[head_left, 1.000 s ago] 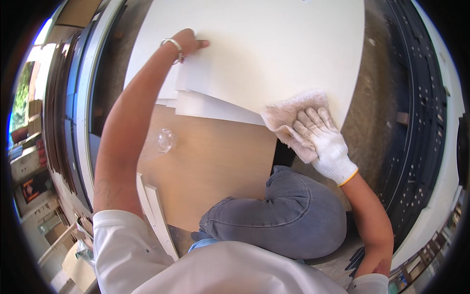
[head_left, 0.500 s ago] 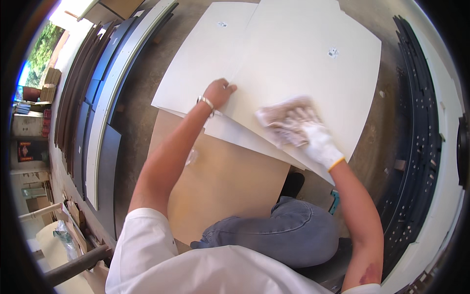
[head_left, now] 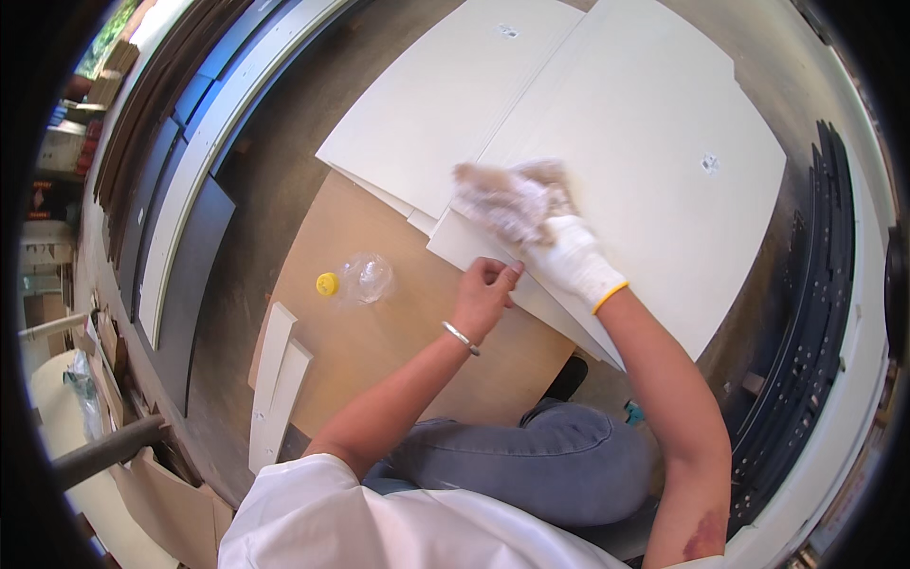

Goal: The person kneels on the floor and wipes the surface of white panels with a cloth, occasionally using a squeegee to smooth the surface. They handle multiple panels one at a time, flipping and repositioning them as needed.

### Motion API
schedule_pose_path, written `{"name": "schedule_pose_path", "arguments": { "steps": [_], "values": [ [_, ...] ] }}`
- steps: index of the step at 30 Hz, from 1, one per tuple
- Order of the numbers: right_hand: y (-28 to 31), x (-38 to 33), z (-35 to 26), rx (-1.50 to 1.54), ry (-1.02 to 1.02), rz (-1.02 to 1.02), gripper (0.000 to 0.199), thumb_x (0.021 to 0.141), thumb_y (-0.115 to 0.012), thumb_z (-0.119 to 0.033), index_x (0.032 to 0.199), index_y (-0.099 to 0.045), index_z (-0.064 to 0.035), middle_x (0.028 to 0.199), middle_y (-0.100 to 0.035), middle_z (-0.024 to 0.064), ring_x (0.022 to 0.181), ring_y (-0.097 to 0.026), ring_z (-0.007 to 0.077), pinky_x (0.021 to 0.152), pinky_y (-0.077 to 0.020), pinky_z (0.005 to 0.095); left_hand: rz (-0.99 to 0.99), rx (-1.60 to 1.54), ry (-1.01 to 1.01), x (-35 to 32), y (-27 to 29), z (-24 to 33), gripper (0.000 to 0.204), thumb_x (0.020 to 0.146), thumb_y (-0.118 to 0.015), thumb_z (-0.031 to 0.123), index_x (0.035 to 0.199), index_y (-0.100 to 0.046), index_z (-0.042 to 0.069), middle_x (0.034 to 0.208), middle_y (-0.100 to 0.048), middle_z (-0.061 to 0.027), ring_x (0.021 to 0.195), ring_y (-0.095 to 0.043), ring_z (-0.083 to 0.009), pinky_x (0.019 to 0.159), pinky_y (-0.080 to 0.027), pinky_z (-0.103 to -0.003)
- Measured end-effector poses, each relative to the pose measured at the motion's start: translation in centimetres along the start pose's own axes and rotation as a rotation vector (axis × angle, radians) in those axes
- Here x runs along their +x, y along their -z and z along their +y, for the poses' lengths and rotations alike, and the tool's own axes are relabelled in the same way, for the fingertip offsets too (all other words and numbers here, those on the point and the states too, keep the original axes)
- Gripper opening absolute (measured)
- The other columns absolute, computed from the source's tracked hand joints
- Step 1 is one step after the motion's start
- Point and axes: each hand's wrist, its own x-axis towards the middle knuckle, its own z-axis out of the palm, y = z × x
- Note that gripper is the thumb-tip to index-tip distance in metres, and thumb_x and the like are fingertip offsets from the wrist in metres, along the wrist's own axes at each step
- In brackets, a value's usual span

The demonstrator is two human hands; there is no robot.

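Observation:
My right hand (head_left: 559, 228), in a white knit glove with a yellow-edged cuff, presses a crumpled, stained rag (head_left: 502, 201) on a large white panel (head_left: 654, 218). The rag and the glove's fingers are smeared by motion. Nearer to me, my bare left hand (head_left: 486, 296), with a silver bangle on its wrist, has its fingers curled and closed at the panel's near edge, thumb and fingertips pinching there. Another white panel (head_left: 427, 104) lies alongside on the left, its edge meeting the first one.
A brown board (head_left: 408, 360) lies underneath, bearing a clear plastic bottle (head_left: 365, 278) with a yellow cap and narrow white strips (head_left: 275, 379). Long dark and white boards (head_left: 204, 204) are stacked at left. Black perforated strips (head_left: 806, 313) line the right side. My bent knee (head_left: 569, 465) is close by.
My left hand has come from the panels' surface back toward me to the near edge. The rag in my right hand has shifted left. The view has turned, showing the bottle and white strips fully.

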Motion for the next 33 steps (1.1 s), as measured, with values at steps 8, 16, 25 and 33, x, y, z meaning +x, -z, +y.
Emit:
{"name": "schedule_pose_path", "arguments": {
  "steps": [8, 16, 25, 33],
  "values": [
    [5.2, 6.9, -1.9, 0.657, -0.496, -0.266, 0.045, 0.102, -0.05, -0.007, 0.146, -0.058, -0.0084, 0.145, -0.064, 0.0104, 0.143, -0.052, 0.0263, 0.122, -0.0389, 0.0381, -0.174, -0.126, -0.007, 0.5, -2.1, -0.2, 0.027, 0.104, -0.069, 0.026, 0.109, -0.065, -0.001, 0.088, -0.071, -0.0081, 0.071, -0.068, -0.0128, 0.056, -0.054, -0.026],
    [2.5, 6.9, -2.6, -0.246, 0.114, -0.286, 0.055, 0.094, -0.064, -0.031, 0.149, -0.059, -0.0299, 0.16, -0.051, 0.0052, 0.151, -0.041, 0.0326, 0.131, -0.0222, 0.0418, -0.267, -0.073, -0.007, 1.1, -1.2, 0.1, 0.027, 0.098, -0.066, 0.01, 0.121, -0.064, -0.004, 0.097, -0.073, -0.0104, 0.078, -0.071, -0.0176, 0.063, -0.058, -0.031],
    [1.0, 4.7, -2.6, -0.101, -0.138, -0.308, 0.056, 0.099, -0.06, -0.042, 0.151, -0.058, -0.0193, 0.163, -0.047, 0.0111, 0.157, -0.033, 0.035, 0.13, -0.0244, 0.0439, -0.312, -0.106, -0.028, 1.4, -0.9, -0.4, 0.024, 0.099, -0.066, 0.016, 0.114, -0.064, -0.002, 0.095, -0.072, -0.0081, 0.079, -0.069, -0.0145, 0.064, -0.058, -0.03],
    [-0.4, 2.7, -3.2, -0.222, 0.074, -0.237, 0.052, 0.104, -0.052, -0.036, 0.152, -0.056, -0.0156, 0.162, -0.048, 0.0099, 0.156, -0.033, 0.0341, 0.129, -0.0266, 0.041, -0.187, 0.046, -0.018, 1.5, -0.9, -1.8, 0.038, 0.09, -0.063, 0.005, 0.127, -0.062, -0.005, 0.102, -0.073, -0.0174, 0.076, -0.074, -0.0272, 0.075, -0.062, -0.037]
  ]
}}
